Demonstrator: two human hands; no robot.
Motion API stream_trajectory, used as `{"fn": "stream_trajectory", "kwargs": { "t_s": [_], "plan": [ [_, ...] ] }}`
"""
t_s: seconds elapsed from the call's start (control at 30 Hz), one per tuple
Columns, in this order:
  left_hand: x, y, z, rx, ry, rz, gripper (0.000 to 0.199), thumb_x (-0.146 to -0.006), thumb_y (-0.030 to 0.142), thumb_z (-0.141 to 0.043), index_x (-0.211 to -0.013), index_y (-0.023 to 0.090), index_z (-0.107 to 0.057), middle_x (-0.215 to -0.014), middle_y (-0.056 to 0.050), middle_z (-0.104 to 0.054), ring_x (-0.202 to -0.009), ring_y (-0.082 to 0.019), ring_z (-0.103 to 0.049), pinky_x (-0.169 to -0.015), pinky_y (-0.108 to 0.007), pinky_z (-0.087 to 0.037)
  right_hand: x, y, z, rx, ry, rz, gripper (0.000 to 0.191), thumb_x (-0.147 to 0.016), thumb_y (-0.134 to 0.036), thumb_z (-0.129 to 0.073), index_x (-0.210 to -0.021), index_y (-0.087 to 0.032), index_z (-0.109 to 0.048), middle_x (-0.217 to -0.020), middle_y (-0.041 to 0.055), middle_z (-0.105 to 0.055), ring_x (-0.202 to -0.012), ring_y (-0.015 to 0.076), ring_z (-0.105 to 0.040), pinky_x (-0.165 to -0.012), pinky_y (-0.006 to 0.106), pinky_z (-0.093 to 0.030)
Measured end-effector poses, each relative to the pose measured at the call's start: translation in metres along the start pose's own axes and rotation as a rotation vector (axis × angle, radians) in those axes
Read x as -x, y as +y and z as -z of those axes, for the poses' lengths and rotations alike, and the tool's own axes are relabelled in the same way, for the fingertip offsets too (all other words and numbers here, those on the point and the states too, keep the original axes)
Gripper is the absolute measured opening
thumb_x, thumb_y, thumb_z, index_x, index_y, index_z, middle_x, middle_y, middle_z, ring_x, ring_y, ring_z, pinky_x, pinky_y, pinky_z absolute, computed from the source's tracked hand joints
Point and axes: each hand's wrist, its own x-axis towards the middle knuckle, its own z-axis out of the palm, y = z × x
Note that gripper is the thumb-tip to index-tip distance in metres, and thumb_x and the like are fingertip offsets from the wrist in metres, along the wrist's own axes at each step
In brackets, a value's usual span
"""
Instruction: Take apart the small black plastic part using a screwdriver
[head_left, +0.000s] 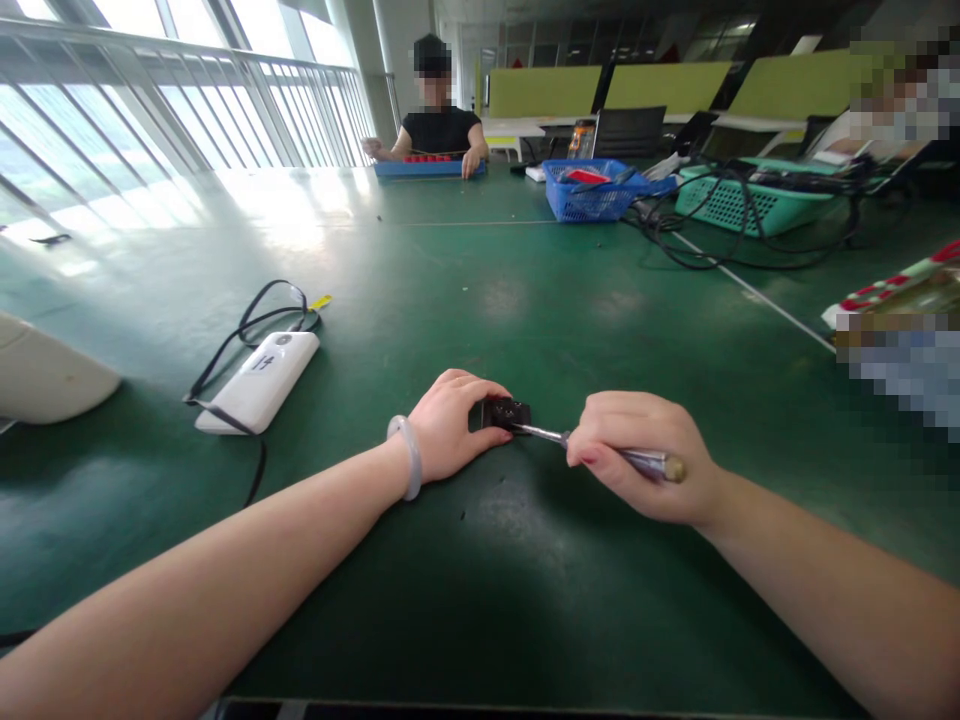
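Observation:
My left hand (457, 425), with a pale bangle at its wrist, is closed around a small black block (507, 411) on the green table. Small openings show on the block's face, but its exact kind cannot be made out. A screwdriver (651, 463) with a partly clear handle lies in the grip of my right hand (645, 455). Its metal shaft points left, and the tip reaches the near side of the block, close to my left thumb. Whether the tip sits inside an opening is too small to tell.
A white power bank (262, 385) with a black cable lies on the left of the green table (420, 290). Farther back stand a blue basket (589, 200) and a teal basket (757, 205) with tangled black cables (697, 250). Across the table sits a person (439, 130) behind a blue tray (427, 169).

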Motion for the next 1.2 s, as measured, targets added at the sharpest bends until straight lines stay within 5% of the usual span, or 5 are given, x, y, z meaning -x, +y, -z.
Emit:
{"fn": "stream_trajectory", "kwargs": {
  "t_s": [0.27,0.47,0.77,1.2],
  "plan": [
    [-0.001,-0.001,-0.002,0.01,0.028,-0.011,0.032,-0.073,0.031,-0.074,-0.102,0.02,-0.064,-0.102,-0.005,-0.068,-0.101,-0.025,-0.058,-0.094,-0.043,-0.043,-0.002,-0.013,-0.005,0.479,-0.222,0.312,0.025,-0.089,-0.028,-0.052,-0.068,-0.019,-0.062,-0.056,0.001,-0.052,-0.054,0.0143,-0.043,-0.053,0.031,-0.028],
    [-0.001,0.0,-0.002,-0.002,0.024,0.004,0.03,-0.074,0.029,-0.072,-0.101,0.018,-0.063,-0.102,-0.006,-0.068,-0.101,-0.026,-0.058,-0.094,-0.043,-0.043,-0.004,-0.018,-0.01,0.539,-0.357,0.258,0.033,-0.092,-0.031,-0.048,-0.063,-0.018,-0.057,-0.059,0.0011,-0.052,-0.056,0.0139,-0.043,-0.054,0.031,-0.026],
    [-0.001,-0.002,-0.002,-0.016,0.003,-0.012,0.032,-0.076,0.032,-0.071,-0.103,0.018,-0.062,-0.103,-0.006,-0.067,-0.102,-0.026,-0.058,-0.095,-0.043,-0.042,0.0,0.005,-0.002,0.184,-0.134,0.052,0.018,-0.088,-0.022,-0.053,-0.074,-0.018,-0.061,-0.061,0.0006,-0.056,-0.056,0.0112,-0.048,-0.054,0.025,-0.034],
    [0.001,-0.003,-0.003,-0.011,0.002,-0.01,0.033,-0.076,0.034,-0.071,-0.104,0.018,-0.062,-0.103,-0.006,-0.067,-0.101,-0.026,-0.057,-0.094,-0.042,-0.043,-0.001,0.004,0.002,0.148,-0.051,0.055,0.022,-0.086,-0.019,-0.053,-0.067,-0.016,-0.061,-0.056,0.0003,-0.055,-0.052,0.01,-0.048,-0.051,0.024,-0.034]
  ]
}}
